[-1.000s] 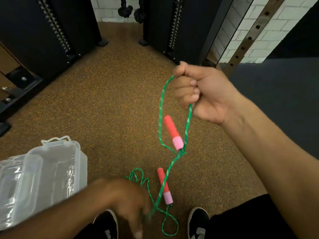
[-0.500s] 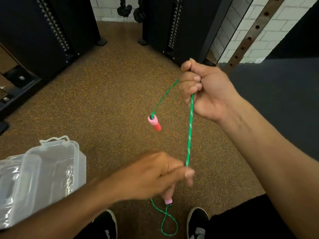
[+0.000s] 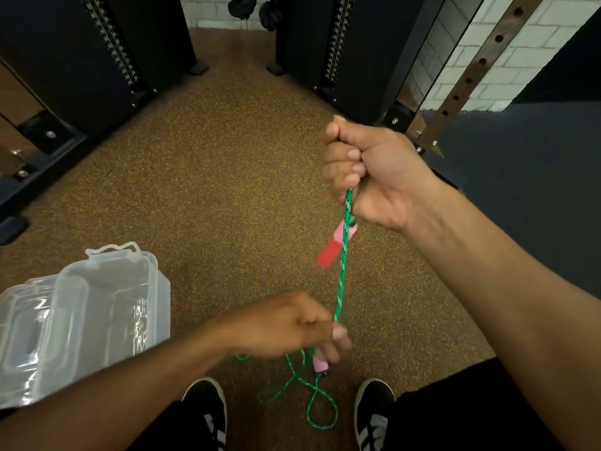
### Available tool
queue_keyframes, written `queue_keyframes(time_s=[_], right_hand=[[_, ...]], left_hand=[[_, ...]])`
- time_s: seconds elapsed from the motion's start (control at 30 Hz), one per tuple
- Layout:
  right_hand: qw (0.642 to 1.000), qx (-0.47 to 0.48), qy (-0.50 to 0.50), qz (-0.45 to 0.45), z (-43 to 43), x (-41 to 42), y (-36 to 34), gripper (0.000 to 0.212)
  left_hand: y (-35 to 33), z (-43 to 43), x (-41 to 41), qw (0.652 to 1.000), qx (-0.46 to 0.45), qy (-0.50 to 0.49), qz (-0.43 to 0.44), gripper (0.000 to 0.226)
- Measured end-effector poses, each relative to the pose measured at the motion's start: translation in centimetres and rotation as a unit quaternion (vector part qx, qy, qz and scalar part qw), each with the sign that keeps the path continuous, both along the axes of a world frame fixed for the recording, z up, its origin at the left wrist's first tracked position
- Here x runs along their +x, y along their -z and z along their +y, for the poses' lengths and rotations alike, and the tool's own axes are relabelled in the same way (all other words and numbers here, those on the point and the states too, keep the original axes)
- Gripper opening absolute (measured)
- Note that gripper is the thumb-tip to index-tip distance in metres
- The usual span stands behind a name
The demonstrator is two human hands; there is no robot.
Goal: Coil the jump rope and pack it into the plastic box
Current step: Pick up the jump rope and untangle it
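Head view showed the right hand (image 3: 367, 177) shut tight in a fist around the green jump rope (image 3: 342, 262). A half second before, a short bit of rope stuck out of the fist toward 8 o'clock with a handle at its end. Now that bit had been pulled up, and the red and pink handle (image 3: 336, 244) hung blurry just under the fist, at 7 o'clock from it. So one more piece of rope was gathered in.

From the fist the rope ran straight down to the left hand (image 3: 292, 327). This hand was pinched shut on the rope, and it was blurry. A pink handle end (image 3: 320, 362) peeked out below its fingers; I could not tell if the hand gripped that too.

Under the left hand, loose loops of rope lay on the brown floor (image 3: 211, 190) between two black shoes (image 3: 374, 408).

The clear plastic box (image 3: 97, 307) sat on the floor at 9 o'clock from the left hand, well apart from the rope. Nothing was packed yet. I think most of the coiling was yet to be done.
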State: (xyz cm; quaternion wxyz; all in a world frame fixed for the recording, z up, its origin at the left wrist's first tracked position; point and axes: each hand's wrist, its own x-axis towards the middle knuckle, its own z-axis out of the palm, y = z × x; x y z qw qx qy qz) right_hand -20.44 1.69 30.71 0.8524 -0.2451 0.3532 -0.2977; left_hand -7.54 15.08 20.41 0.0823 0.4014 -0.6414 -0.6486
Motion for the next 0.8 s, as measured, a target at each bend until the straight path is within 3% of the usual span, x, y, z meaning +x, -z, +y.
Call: queue_keyframes(time_s=[0.13,0.23,0.4,0.53,0.7,0.8], right_hand=[[1.000,-0.005,0.014,-0.003,0.4,0.2,0.0,0.031],[1.000,-0.025,0.009,0.011,0.9,0.3,0.1,0.029],[1.000,-0.023,0.013,-0.006,1.2,0.3,0.0,0.028],[0.999,-0.030,-0.008,0.022,1.1,0.1,-0.2,0.029],[0.995,-0.072,-0.024,0.072,1.2,-0.3,-0.7,0.030],[0.986,-0.094,-0.095,0.101,1.8,-0.2,-0.9,0.030]], left_hand=[[-0.9,-1.7,0.0,0.983,0.101,-0.115,0.103,0.034],[-2.5,-3.0,-0.2,0.963,0.091,-0.202,0.155,0.047],[-4.1,-4.2,-0.6,0.926,0.027,-0.290,0.240,0.026],[-3.4,-4.5,-0.6,0.945,-0.030,-0.259,0.199,0.022],[-2.1,-3.8,0.5,0.980,-0.056,-0.169,0.088,0.018],[-2.4,-3.7,1.1,0.986,-0.092,-0.140,0.010,0.039]])
